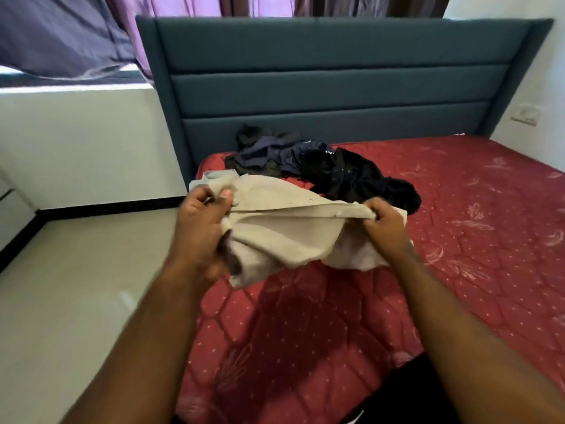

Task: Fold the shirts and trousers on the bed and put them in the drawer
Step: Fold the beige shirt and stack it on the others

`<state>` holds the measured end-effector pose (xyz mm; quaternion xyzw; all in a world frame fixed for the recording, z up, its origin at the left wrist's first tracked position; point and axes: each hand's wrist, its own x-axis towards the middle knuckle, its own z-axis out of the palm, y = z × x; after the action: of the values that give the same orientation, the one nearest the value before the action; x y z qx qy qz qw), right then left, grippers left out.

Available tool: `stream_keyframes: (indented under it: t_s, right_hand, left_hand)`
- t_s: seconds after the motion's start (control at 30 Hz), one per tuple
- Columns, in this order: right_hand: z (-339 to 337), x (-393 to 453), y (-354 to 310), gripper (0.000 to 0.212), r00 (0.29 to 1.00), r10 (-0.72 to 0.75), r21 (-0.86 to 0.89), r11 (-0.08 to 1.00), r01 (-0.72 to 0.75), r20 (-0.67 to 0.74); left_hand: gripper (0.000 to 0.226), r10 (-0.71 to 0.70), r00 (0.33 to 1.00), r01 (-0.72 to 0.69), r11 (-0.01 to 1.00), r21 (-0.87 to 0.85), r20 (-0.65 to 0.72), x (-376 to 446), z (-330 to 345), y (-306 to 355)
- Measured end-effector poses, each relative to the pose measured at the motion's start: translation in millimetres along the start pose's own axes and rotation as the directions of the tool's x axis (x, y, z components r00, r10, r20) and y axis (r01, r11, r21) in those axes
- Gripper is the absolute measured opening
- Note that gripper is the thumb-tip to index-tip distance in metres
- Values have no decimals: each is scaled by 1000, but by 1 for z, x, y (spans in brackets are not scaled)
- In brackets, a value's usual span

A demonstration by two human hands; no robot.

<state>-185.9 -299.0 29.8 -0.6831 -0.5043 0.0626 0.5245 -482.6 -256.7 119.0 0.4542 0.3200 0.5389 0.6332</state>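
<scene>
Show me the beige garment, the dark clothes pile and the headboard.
beige garment (284, 228): head view, on its middle fold between the hands.
dark clothes pile (336, 172): head view, on the black piece.
headboard (336, 87): head view, on a middle panel.

Head-height, downward over bed

1. A bed with a red quilted mattress, patterned with pale dots and feather motifs, fills the right of the room.
2. A tall blue-grey upholstered headboard with horizontal panels stands behind it.
3. Purple curtains hang above, daylight glowing through them.
4. White walls meet a pale floor along a dark skirting line.
5. A wall socket sits on the right-hand wall.
</scene>
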Motion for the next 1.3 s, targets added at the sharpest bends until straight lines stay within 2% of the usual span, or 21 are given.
stream_keyframes:
  t_s: [0.03,0.07,0.1,0.17,0.23,0.27,0.3,0.33,0.37,0.4,0.47,0.53,0.57,0.63,0.7,0.77,0.83,1.0,1.1,1.2,1.3]
  right_hand:
    - [-15,6,-16,20,994,-24,15,1000,23,104]
    - [-27,10,-32,33,967,-54,28,998,48,250]
    - [-37,11,-47,36,923,-43,46,999,28,381]
    - [-33,10,-59,31,754,55,0,997,-73,654]
    - [-8,0,-40,36,566,255,-274,960,-52,784]
    - [11,-11,-21,46,508,374,-463,884,56,776]
    - [30,-29,-2,58,512,456,-613,768,187,728]
    - [51,-54,15,63,554,447,-664,691,285,702]
    - [68,-77,23,59,607,346,-624,707,333,715]
    - [86,-101,26,49,639,208,-524,775,355,741]
    - [115,-143,23,35,690,-95,-290,860,420,717]
    - [139,-164,19,27,697,-278,-254,791,556,661]
    - [151,-170,17,24,686,-298,-245,780,575,664]
    - [168,-178,14,18,674,-286,-210,805,554,681]
    - [184,-180,18,21,653,-241,-221,811,543,718]
    - [196,-179,18,22,587,-99,-289,798,529,803]
    - [206,-176,16,22,547,38,-367,779,508,836]
    - [224,-178,11,22,507,99,-432,677,596,856]
    - [223,-188,12,19,553,126,-495,635,593,824]
    - [210,-197,15,21,627,-32,-487,599,635,778]
    - [180,-199,14,23,690,-210,-364,724,586,693]
  left_hand:
    - [10,-12,998,16,998,54,-66,2,-18,3]
    - [11,-36,992,50,992,119,-121,4,-39,3]
    - [13,-70,986,100,975,198,-152,4,-54,0]
    - [14,-133,964,215,902,375,-231,3,-85,-24]
    - [17,-162,923,343,762,550,-350,2,-109,-64]
    - [26,-170,906,399,655,642,-389,-1,-119,-86]
    - [39,-164,902,428,462,777,-399,-6,-129,-108]
    - [53,-126,916,400,245,883,-380,-14,-138,-130]
    - [59,-51,954,301,103,948,-297,-20,-142,-147]
    - [57,14,987,160,87,983,-162,-26,-144,-162]
    - [43,11,992,-125,222,967,125,-31,-135,-177]
    - [34,-132,947,-240,319,917,294,-29,-132,-189]
    - [28,-201,929,-236,328,915,311,-26,-134,-195]
    - [20,-257,930,-193,274,942,265,-21,-143,-207]
    - [18,-238,949,-147,256,956,209,-20,-152,-219]
    - [5,-216,961,-97,323,941,173,-22,-158,-229]
    - [6,-213,970,-22,392,920,114,-24,-162,-238]
    - [21,-335,941,128,456,881,37,-20,-162,-246]
    - [24,-478,878,303,511,804,-26,-13,-159,-244]
    - [29,-538,842,423,616,664,-37,-9,-155,-237]
    - [21,-598,801,487,678,550,28,-11,-148,-213]
